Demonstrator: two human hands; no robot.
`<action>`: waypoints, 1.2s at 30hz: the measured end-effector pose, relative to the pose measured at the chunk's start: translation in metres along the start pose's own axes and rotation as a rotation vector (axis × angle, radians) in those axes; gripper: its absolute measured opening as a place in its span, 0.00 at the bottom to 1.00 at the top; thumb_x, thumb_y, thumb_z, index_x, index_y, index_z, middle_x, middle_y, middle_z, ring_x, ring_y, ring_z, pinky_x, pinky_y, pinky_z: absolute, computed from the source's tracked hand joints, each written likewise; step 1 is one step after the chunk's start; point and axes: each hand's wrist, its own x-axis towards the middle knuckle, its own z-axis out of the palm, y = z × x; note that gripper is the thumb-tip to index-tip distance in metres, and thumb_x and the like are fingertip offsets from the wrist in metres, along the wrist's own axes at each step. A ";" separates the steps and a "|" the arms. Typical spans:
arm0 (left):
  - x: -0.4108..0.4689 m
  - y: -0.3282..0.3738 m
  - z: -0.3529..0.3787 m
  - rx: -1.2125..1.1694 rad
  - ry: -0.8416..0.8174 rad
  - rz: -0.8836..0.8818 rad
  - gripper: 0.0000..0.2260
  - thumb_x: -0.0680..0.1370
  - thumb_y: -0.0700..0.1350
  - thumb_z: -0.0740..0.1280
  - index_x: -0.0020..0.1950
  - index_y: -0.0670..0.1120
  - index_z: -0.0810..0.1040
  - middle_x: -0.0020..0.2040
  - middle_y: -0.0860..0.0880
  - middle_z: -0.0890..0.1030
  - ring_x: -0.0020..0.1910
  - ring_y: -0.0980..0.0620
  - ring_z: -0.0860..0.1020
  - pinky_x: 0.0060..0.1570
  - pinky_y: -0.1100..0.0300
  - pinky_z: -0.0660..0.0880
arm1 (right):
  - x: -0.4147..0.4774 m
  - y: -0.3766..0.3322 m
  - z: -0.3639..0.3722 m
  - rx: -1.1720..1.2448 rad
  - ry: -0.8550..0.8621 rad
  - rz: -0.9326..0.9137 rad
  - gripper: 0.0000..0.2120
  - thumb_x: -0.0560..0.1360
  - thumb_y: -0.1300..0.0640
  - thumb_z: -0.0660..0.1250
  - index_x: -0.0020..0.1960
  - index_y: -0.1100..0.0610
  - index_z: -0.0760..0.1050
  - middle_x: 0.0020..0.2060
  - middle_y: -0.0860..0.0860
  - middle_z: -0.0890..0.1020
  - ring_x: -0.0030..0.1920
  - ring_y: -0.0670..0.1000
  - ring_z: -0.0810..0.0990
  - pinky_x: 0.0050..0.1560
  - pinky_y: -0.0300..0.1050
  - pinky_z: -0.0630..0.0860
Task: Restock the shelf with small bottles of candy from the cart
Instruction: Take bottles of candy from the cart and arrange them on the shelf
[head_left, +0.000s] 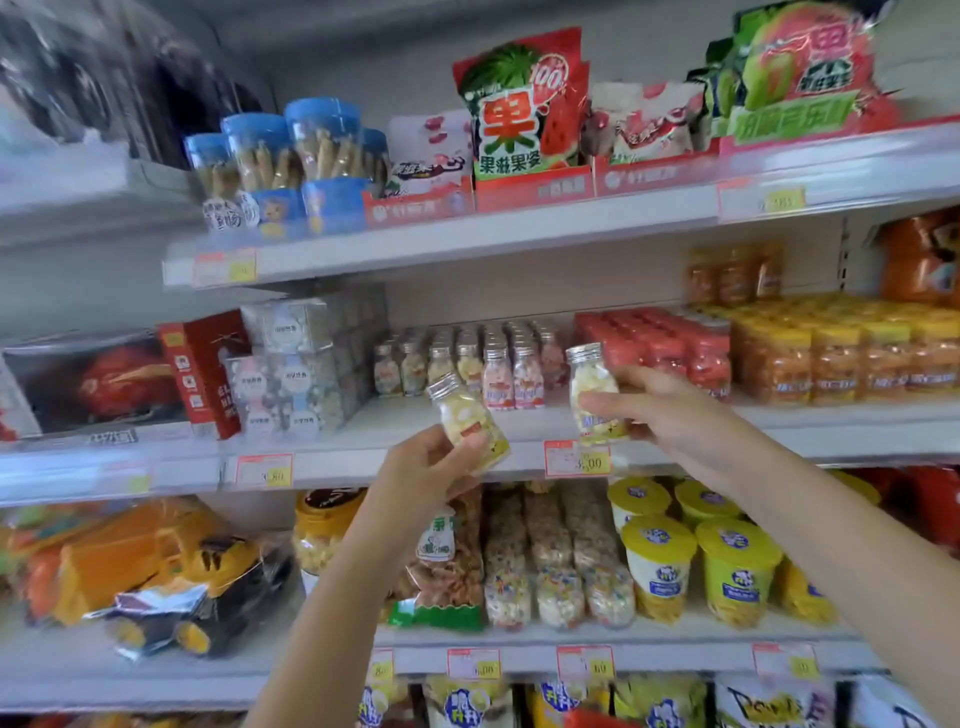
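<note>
While the left hand (431, 473) holds a tilted bottle (460, 410), the right hand (670, 415) pinches an upright bottle (592, 384) before the shelf (831, 418). Each grip is full.

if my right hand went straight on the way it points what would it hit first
Probably the pink-labelled small bottles on the middle shelf: the right hand and its held bottle aim up and left at them. Depth is unclear in this view.

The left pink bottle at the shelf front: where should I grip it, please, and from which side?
Probably pinch the left pink bottle by its cap and neck, from the front and above: it stands upright with bottles close beside and behind, leaving only front and top free.
</note>
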 end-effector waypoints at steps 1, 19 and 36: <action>0.011 0.003 -0.008 0.041 0.026 0.013 0.09 0.76 0.50 0.67 0.53 0.49 0.80 0.48 0.55 0.85 0.48 0.57 0.82 0.54 0.58 0.78 | 0.009 -0.006 0.005 -0.043 0.000 -0.014 0.16 0.68 0.51 0.75 0.54 0.51 0.78 0.48 0.47 0.84 0.46 0.46 0.81 0.48 0.41 0.74; 0.141 -0.020 -0.101 0.714 0.007 -0.140 0.23 0.71 0.48 0.74 0.60 0.36 0.75 0.45 0.45 0.79 0.44 0.48 0.78 0.46 0.58 0.73 | 0.169 -0.035 0.123 -1.153 -0.146 -0.390 0.17 0.68 0.49 0.75 0.49 0.58 0.75 0.48 0.54 0.81 0.47 0.53 0.77 0.47 0.47 0.75; 0.180 -0.038 -0.073 0.557 0.123 -0.042 0.21 0.67 0.45 0.78 0.55 0.44 0.73 0.44 0.51 0.78 0.40 0.57 0.75 0.34 0.69 0.69 | 0.197 -0.053 0.111 -1.417 -0.098 -0.428 0.20 0.64 0.45 0.77 0.48 0.56 0.81 0.44 0.50 0.82 0.49 0.53 0.77 0.58 0.52 0.65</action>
